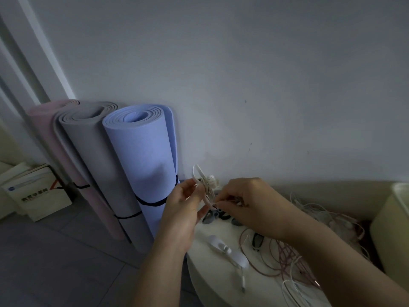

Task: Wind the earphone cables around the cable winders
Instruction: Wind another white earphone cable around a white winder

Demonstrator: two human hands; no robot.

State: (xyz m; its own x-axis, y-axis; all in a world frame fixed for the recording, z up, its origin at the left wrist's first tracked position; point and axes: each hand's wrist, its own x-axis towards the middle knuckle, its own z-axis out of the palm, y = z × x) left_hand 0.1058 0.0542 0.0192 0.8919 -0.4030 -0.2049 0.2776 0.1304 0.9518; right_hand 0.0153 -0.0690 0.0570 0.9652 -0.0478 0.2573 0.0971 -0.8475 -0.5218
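My left hand (184, 209) pinches a white cable winder (204, 187) held up above the round white table (205, 269), with white earphone cable wrapped around its middle. My right hand (245, 204) pinches the loose end of that white cable just right of the winder. A second white winder (228, 249) lies flat on the table below my hands. Dark winders (210, 216) lie on the table behind my left hand, partly hidden. Pink cable (285, 253) and white cable (298, 289) lie tangled on the table's right side.
Three rolled mats, pink (44, 120), grey (88, 134) and blue (143, 151), lean against the wall at left. A white box (37, 196) stands on the floor at far left. A cream container (396, 229) stands at the right edge.
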